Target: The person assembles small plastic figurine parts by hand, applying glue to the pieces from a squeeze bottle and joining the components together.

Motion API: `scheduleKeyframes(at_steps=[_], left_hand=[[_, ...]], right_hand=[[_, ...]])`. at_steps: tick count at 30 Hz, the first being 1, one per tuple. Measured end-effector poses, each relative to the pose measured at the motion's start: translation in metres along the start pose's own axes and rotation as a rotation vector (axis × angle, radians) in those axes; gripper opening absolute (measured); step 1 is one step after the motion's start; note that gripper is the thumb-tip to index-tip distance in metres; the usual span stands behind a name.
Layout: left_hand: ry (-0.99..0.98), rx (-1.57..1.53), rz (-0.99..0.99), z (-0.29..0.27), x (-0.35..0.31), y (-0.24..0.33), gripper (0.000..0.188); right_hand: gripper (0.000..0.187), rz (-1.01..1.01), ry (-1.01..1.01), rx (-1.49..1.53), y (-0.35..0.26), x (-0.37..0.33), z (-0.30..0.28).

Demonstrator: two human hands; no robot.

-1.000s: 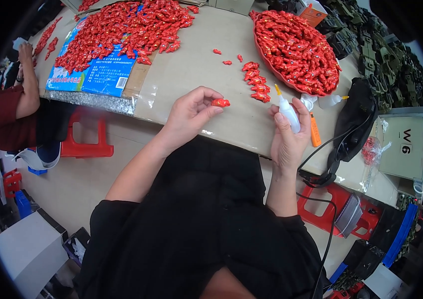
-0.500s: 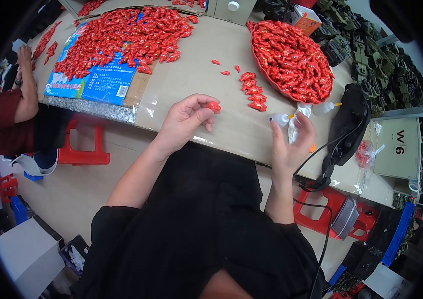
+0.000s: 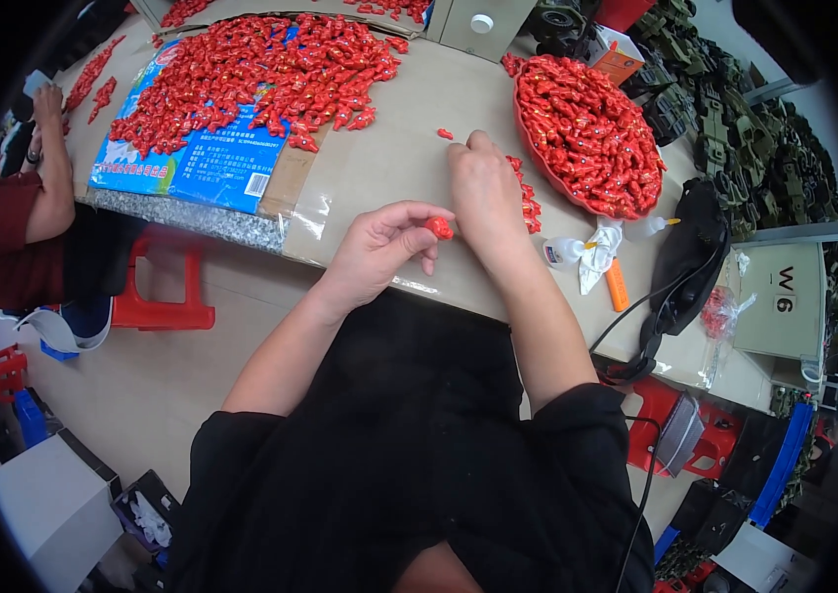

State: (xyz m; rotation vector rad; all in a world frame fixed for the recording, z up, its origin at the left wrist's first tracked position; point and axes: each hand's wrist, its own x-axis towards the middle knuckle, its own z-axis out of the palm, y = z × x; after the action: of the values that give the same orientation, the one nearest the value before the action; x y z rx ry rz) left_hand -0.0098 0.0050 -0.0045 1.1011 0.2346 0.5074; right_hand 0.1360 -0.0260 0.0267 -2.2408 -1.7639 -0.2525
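My left hand (image 3: 379,252) pinches a small glossy red plastic figure (image 3: 439,228) between thumb and fingers, just above the table's near edge. My right hand (image 3: 488,188) reaches down to the tabletop with its fingers bent together; the fingertips are mostly hidden, so what they hold cannot be made out. Just beyond it lies a tiny red piece (image 3: 446,133). A short row of red figures (image 3: 530,203) is partly covered by that hand. To its right lies a small white squeeze bottle (image 3: 564,252) with an orange tip, beside a crumpled white tissue (image 3: 599,259).
A red basin (image 3: 587,138) heaped with red figures stands at right. More figures (image 3: 241,89) cover a blue printed cardboard sheet (image 3: 216,178) at left. Right of the tissue are an orange stick (image 3: 617,285), a second bottle (image 3: 648,227) and a black bag (image 3: 691,257). Another person's arm (image 3: 53,178) is at far left.
My right hand has moved left and away from me, from beside the white bottle to the small red pieces, its fingers closing. My left hand still holds its figure. The view has shifted slightly.
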Motion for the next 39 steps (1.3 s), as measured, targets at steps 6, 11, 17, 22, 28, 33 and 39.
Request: scheduleKeyframes(at_steps=[6, 11, 17, 22, 28, 33, 39], left_hand=[[-0.004, -0.025, -0.004, -0.001, -0.001, 0.001, 0.021], [-0.004, -0.001, -0.003, 0.000, -0.003, 0.000, 0.020], [-0.005, 0.074, -0.062, 0.005, -0.002, 0.004, 0.021], [-0.028, 0.111, -0.107, 0.014, 0.001, 0.007, 0.021], [-0.039, 0.126, -0.128, 0.023, 0.002, -0.001, 0.021], [-0.056, 0.138, -0.151, 0.023, 0.000, -0.004, 0.021], [-0.067, 0.129, -0.115, 0.023, -0.001, -0.004, 0.020]], right_hand=[[0.007, 0.081, 0.082, 0.222, 0.001, -0.007, -0.003], [0.007, 0.221, 0.210, 0.864, -0.001, -0.042, -0.026], [0.009, 0.508, 0.125, 1.752, 0.011, -0.091, -0.022], [0.009, 0.608, 0.079, 2.019, 0.020, -0.106, -0.012], [0.008, 0.545, 0.089, 2.158, 0.020, -0.114, -0.007], [0.006, 0.396, 0.302, 1.964, 0.013, -0.118, -0.004], [0.005, 0.354, 0.312, 1.820, 0.007, -0.119, -0.002]])
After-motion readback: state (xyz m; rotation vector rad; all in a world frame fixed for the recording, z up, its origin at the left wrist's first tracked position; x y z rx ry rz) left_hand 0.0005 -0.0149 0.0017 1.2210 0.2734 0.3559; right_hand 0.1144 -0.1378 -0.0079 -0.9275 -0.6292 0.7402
